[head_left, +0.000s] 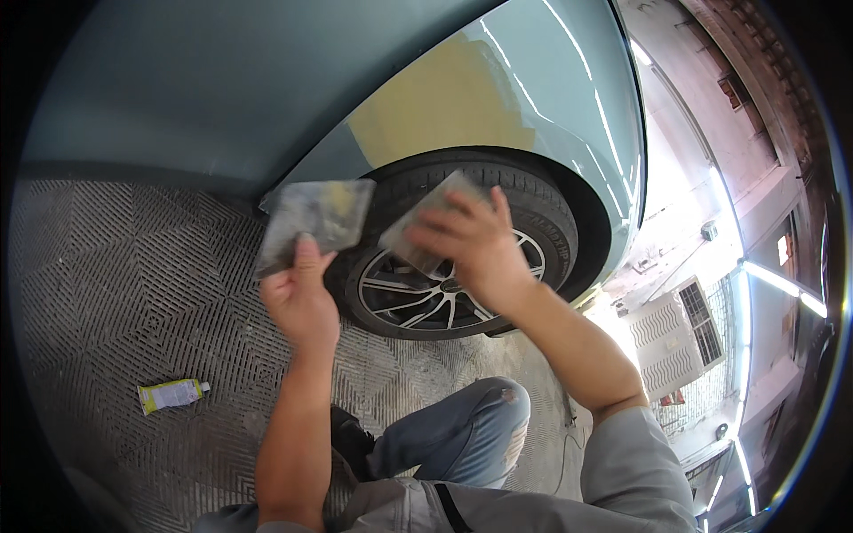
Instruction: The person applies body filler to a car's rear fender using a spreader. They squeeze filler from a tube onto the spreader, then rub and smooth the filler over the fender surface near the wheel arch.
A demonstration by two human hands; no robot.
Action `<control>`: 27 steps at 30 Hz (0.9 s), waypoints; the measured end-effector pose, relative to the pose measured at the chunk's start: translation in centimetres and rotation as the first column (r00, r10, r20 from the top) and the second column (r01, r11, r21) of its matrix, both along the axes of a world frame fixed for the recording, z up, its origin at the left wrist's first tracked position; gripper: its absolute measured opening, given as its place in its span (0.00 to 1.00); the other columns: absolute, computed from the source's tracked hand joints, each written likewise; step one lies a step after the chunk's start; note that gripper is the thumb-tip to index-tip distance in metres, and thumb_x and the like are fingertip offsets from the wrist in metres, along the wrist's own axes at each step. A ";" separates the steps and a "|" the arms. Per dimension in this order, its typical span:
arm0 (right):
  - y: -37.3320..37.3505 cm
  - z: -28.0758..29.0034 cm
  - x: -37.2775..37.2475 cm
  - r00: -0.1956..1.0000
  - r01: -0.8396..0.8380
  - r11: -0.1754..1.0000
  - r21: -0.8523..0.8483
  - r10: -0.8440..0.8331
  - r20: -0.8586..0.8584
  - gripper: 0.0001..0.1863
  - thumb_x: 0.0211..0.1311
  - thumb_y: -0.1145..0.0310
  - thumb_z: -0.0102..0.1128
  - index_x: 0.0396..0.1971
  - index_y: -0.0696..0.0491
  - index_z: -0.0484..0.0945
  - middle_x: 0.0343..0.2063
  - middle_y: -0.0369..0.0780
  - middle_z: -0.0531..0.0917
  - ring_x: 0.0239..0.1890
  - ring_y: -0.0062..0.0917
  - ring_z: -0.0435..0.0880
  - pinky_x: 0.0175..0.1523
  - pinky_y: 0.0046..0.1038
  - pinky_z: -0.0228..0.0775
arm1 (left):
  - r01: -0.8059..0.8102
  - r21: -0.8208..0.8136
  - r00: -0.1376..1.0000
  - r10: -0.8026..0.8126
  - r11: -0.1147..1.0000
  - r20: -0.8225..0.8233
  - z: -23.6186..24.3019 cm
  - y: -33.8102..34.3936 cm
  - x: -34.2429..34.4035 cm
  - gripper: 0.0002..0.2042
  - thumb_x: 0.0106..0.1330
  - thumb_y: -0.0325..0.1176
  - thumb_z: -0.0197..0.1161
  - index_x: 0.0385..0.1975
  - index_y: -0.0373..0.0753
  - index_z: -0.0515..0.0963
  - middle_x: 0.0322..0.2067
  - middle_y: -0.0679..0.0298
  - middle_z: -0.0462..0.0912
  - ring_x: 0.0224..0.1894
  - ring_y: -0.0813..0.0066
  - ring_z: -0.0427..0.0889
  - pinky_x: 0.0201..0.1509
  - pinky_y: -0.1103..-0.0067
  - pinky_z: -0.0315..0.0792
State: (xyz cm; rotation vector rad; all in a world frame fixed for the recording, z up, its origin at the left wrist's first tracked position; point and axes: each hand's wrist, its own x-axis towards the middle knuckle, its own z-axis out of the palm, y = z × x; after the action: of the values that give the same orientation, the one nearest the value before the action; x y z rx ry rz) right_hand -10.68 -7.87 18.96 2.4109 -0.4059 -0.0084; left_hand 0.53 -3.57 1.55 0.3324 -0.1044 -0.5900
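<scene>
Both hands up at the wheel arch, each holding a flat filler tool.

Left hand [300, 298] fingers closed on the lower edge of a grey smeared mixing board [313, 218], thumb on its face. Right hand [471, 242] pinches a flat spreader [426, 224], fingers curled over it, just beside the board, in front of the tyre [533, 200]. Yellow filler patch [440, 102] on the fender above. Small tube [172, 394] lies on the grated floor [115, 284], well apart.

There are two hands, a left hand [300, 298] and a right hand [471, 244]. There are two flat scrapers, one scraper [315, 216] in each hand and the other scraper [426, 220]. There is one car [267, 80], one wheel [426, 298], one yellow patch [440, 102] and one tube [171, 394] on the floor [107, 284].
</scene>
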 end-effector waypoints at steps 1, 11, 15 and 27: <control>-0.7 0.7 0.4 0.999 0.028 0.998 -0.051 -0.027 0.030 0.30 0.35 0.83 0.56 0.44 0.42 0.80 0.48 0.32 0.78 0.55 0.34 0.72 0.61 0.49 0.58 | -0.062 0.015 0.998 0.062 0.998 -0.020 -0.2 0.0 0.8 0.12 0.67 0.33 0.57 0.38 0.26 0.75 0.37 0.56 0.80 0.38 0.72 0.81 0.45 0.73 0.79; -7.7 5.8 6.9 0.992 -0.120 0.904 -0.411 0.097 -0.075 0.23 0.50 0.74 0.53 0.50 0.45 0.75 0.54 0.30 0.74 0.61 0.27 0.65 0.52 0.33 0.63 | 0.051 -0.003 0.995 -0.051 0.999 -0.091 -1.7 0.3 2.4 0.12 0.66 0.34 0.58 0.40 0.29 0.74 0.40 0.56 0.80 0.42 0.69 0.82 0.48 0.72 0.78; -8.1 5.6 7.9 0.991 -0.120 0.907 -0.403 0.083 -0.109 0.23 0.51 0.74 0.52 0.51 0.45 0.75 0.55 0.30 0.73 0.62 0.26 0.64 0.52 0.33 0.63 | 0.071 -0.012 0.991 -0.071 0.997 -0.115 -1.8 0.3 2.7 0.11 0.66 0.32 0.58 0.37 0.28 0.75 0.38 0.58 0.79 0.38 0.73 0.81 0.44 0.74 0.80; -8.2 5.0 8.5 0.993 -0.116 0.917 -0.380 0.101 -0.059 0.24 0.50 0.76 0.52 0.51 0.44 0.74 0.55 0.30 0.73 0.62 0.27 0.65 0.51 0.33 0.65 | 0.131 -0.037 0.988 -0.133 0.991 -0.072 -2.0 0.1 2.5 0.11 0.67 0.35 0.57 0.39 0.31 0.75 0.39 0.58 0.80 0.40 0.73 0.82 0.43 0.76 0.79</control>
State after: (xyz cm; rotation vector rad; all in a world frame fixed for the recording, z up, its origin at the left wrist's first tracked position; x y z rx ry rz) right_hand -2.23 -16.04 23.97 2.0375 -0.2290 0.0686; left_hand 2.99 -3.49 -0.42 0.2733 -0.0642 -0.7304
